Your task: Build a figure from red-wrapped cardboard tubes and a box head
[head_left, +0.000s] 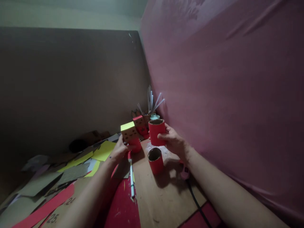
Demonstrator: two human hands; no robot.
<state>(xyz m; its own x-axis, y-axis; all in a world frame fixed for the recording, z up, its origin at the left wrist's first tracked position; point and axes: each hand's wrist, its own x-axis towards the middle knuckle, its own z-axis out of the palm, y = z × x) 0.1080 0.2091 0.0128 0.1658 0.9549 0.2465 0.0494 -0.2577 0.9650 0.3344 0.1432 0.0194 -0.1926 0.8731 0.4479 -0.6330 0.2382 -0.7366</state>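
My right hand is wrapped round a red cardboard tube, held upright with its open top showing. Below it, a second red cardboard tube stands on the brown board, apart from my hands. On the left, my left hand grips a cardboard figure with a red round body and a box head topped in yellow; some of its fingers are hidden behind the figure. Just behind stands a similar figure with a red-topped head.
White sticks stand in a holder in the corner, by a pale green lid. Yellow paper and cardboard sheets litter the left. A white stick-like tool lies centrally. A glue gun with black cord sits right, near the pink wall.
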